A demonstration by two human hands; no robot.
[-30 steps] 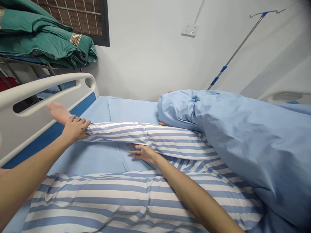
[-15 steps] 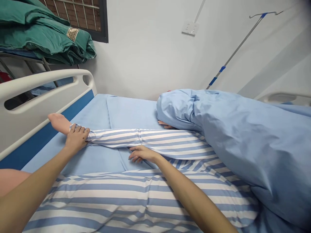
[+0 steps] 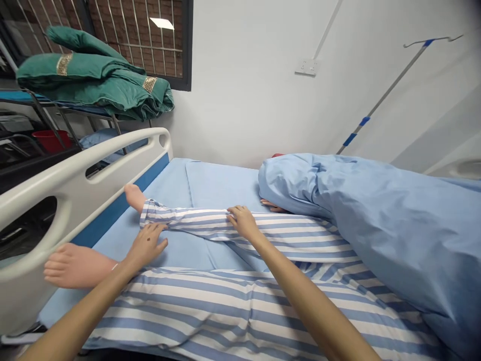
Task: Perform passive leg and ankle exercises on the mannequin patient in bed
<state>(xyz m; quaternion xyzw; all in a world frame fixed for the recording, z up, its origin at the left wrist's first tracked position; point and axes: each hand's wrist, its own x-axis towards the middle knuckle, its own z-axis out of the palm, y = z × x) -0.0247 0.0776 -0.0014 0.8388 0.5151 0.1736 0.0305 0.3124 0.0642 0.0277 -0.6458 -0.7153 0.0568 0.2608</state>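
A manikin patient lies on a hospital bed in blue-and-white striped pyjamas, its upper body under a blue quilt [image 3: 376, 225]. My left hand [image 3: 146, 245] lies open on the blue bed sheet [image 3: 221, 183], fingertips at the trouser cuff [image 3: 152, 215] above the manikin's bare foot [image 3: 134, 196]. My right hand [image 3: 243, 222] rests on the striped trouser leg [image 3: 300, 238], its fingers over the far edge. The manikin's other bare foot [image 3: 75, 265] lies near the bed rail, just left of my left wrist. Its fingers [image 3: 272, 204] show beneath the quilt.
A white bed side rail [image 3: 67, 170] with a blue strip runs along the left. Beyond it stand a rack with folded green blankets [image 3: 93, 82] and a red basin [image 3: 50, 140]. An IV pole [image 3: 387, 95] and a wall socket [image 3: 306, 67] are at the back.
My left hand has let go of the trouser cuff and lies open beside it. My right hand has moved from the sheet onto the trouser leg. The view has shifted, showing more of the rail.
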